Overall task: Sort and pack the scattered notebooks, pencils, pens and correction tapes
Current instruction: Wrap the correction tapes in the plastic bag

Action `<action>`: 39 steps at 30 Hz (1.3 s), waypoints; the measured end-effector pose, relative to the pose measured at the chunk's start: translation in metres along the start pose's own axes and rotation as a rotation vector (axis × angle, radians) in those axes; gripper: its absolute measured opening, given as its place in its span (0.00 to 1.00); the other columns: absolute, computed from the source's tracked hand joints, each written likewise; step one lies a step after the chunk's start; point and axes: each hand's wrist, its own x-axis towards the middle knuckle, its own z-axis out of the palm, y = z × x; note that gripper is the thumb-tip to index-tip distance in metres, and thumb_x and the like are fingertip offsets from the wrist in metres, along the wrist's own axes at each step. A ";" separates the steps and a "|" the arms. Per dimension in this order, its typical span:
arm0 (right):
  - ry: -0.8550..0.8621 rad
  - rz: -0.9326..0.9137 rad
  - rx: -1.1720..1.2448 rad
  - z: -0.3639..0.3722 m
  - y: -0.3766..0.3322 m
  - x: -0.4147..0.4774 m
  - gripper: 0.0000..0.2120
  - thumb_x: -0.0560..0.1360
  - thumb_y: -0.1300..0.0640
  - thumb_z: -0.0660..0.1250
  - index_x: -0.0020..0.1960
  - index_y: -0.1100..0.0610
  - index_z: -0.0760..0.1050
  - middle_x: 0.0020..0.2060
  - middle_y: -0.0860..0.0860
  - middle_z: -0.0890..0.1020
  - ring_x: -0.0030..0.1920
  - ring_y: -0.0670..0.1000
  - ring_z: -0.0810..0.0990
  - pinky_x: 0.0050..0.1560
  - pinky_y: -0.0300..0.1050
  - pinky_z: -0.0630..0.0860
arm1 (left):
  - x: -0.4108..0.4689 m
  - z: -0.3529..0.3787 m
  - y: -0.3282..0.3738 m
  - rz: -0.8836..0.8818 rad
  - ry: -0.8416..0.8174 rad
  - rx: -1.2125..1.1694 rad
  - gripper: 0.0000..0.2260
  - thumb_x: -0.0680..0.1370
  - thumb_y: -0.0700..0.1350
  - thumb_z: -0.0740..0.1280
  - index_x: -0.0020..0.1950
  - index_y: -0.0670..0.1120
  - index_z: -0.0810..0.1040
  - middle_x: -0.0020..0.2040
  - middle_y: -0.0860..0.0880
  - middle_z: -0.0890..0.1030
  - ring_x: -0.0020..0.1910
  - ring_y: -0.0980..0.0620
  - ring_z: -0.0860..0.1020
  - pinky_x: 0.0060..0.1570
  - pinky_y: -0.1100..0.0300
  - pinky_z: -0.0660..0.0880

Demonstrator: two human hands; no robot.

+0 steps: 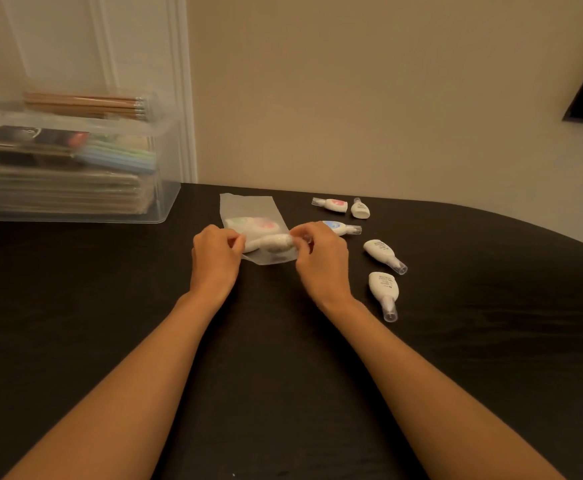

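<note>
Head view: both hands (215,252) (321,254) pinch a frosted bag (248,206) holding white correction tapes (269,242).

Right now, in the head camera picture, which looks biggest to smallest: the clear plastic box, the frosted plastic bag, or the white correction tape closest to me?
1. Clear plastic box
2. Frosted plastic bag
3. White correction tape closest to you
The box sits farther back yet looks largest.

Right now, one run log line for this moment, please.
left grip: pinches bag; right grip: pinches bag; in bag: correction tapes; loose tapes: five on table
</note>
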 end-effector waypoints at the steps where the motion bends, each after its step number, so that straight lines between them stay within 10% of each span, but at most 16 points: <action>1: 0.037 -0.033 -0.064 0.000 0.000 0.000 0.07 0.77 0.63 0.62 0.53 0.60 0.77 0.49 0.53 0.79 0.46 0.48 0.76 0.45 0.33 0.66 | 0.000 0.000 0.000 -0.005 -0.003 0.002 0.10 0.78 0.40 0.63 0.43 0.38 0.82 0.42 0.43 0.78 0.39 0.54 0.72 0.37 0.65 0.64; 9: -0.141 -0.286 -0.216 0.014 -0.007 -0.003 0.05 0.75 0.65 0.64 0.50 0.64 0.77 0.50 0.58 0.76 0.44 0.54 0.77 0.46 0.45 0.75 | -0.001 0.004 0.001 0.036 0.012 0.015 0.04 0.77 0.39 0.65 0.45 0.42 0.80 0.47 0.47 0.74 0.41 0.55 0.72 0.40 0.64 0.67; 12: -0.324 -0.134 0.082 0.018 -0.011 -0.001 0.13 0.75 0.68 0.62 0.58 0.62 0.77 0.54 0.56 0.80 0.53 0.48 0.79 0.55 0.37 0.74 | -0.002 0.004 0.001 0.070 0.016 0.042 0.04 0.77 0.41 0.65 0.44 0.44 0.78 0.46 0.49 0.72 0.40 0.57 0.71 0.37 0.67 0.64; 15: -0.141 0.119 0.323 0.012 -0.009 0.003 0.17 0.70 0.73 0.56 0.50 0.62 0.79 0.46 0.54 0.81 0.49 0.50 0.80 0.53 0.42 0.77 | -0.001 0.003 0.000 0.057 0.022 0.072 0.05 0.78 0.42 0.63 0.44 0.44 0.76 0.48 0.47 0.73 0.40 0.54 0.71 0.38 0.62 0.65; 18: 0.068 0.270 0.127 0.006 0.008 0.010 0.14 0.73 0.69 0.59 0.54 0.58 0.76 0.50 0.52 0.78 0.53 0.51 0.77 0.55 0.46 0.74 | -0.002 0.005 0.001 0.068 -0.053 0.097 0.05 0.76 0.47 0.64 0.47 0.46 0.72 0.49 0.49 0.70 0.43 0.51 0.72 0.39 0.59 0.67; 21: -0.144 0.395 -0.042 0.009 0.023 0.016 0.17 0.74 0.53 0.67 0.61 0.57 0.72 0.57 0.54 0.74 0.60 0.52 0.71 0.58 0.47 0.70 | -0.004 0.010 0.004 0.132 -0.163 0.217 0.19 0.71 0.59 0.68 0.51 0.48 0.68 0.50 0.51 0.65 0.46 0.54 0.68 0.39 0.59 0.66; 32: -0.262 0.279 -0.002 0.011 0.016 0.018 0.14 0.74 0.63 0.61 0.31 0.57 0.66 0.51 0.56 0.72 0.41 0.46 0.72 0.46 0.43 0.70 | -0.002 0.009 0.005 0.053 -0.049 0.328 0.15 0.74 0.51 0.68 0.55 0.44 0.70 0.54 0.45 0.70 0.44 0.50 0.70 0.39 0.58 0.65; 39: -0.292 0.208 -0.070 0.012 0.016 0.011 0.15 0.72 0.64 0.65 0.30 0.54 0.66 0.71 0.54 0.63 0.67 0.53 0.68 0.56 0.42 0.65 | 0.002 0.014 0.010 0.182 -0.095 0.430 0.17 0.73 0.54 0.68 0.54 0.45 0.70 0.54 0.45 0.70 0.51 0.48 0.68 0.42 0.57 0.69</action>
